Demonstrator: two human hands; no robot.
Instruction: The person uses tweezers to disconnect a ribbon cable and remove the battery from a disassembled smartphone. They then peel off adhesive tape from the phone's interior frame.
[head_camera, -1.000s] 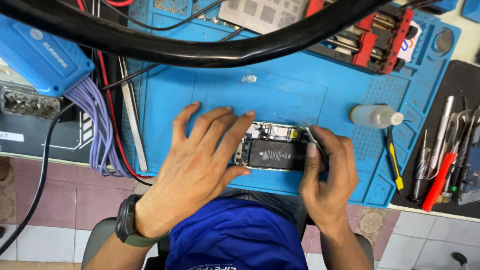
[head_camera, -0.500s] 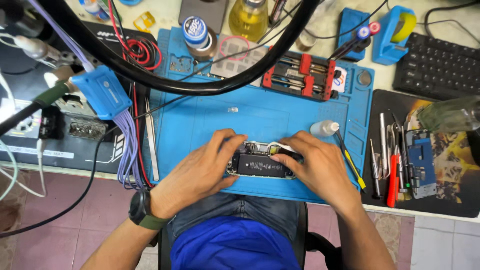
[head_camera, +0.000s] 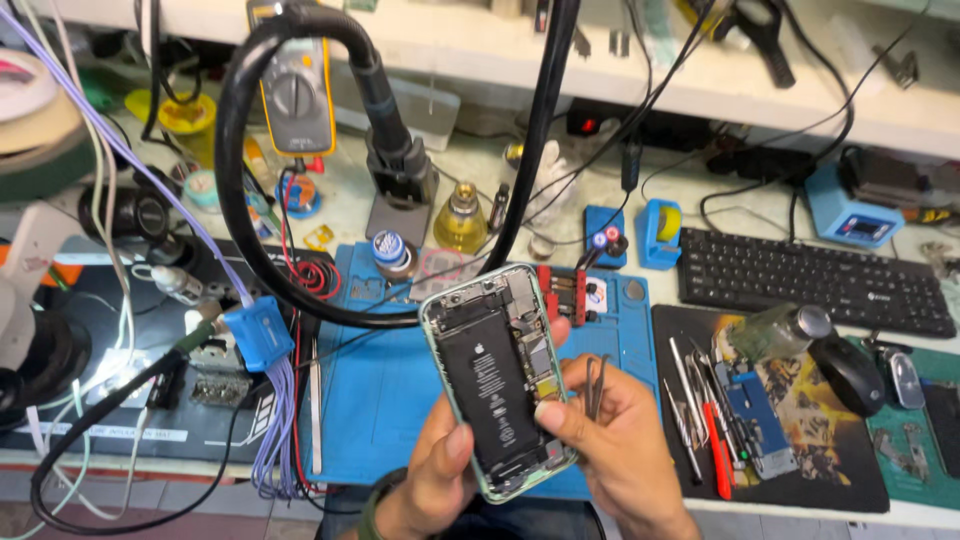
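Both grips closed: left hand (head_camera: 437, 478) and right hand (head_camera: 620, 450) hold one opened phone (head_camera: 497, 378).

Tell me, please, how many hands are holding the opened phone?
2: the left hand grips the opened phone from below, and the right hand steadies its right edge while holding tweezers.

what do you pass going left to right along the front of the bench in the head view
blue connector box → left hand → opened phone → right hand with tweezers → red-handled tool → computer mouse
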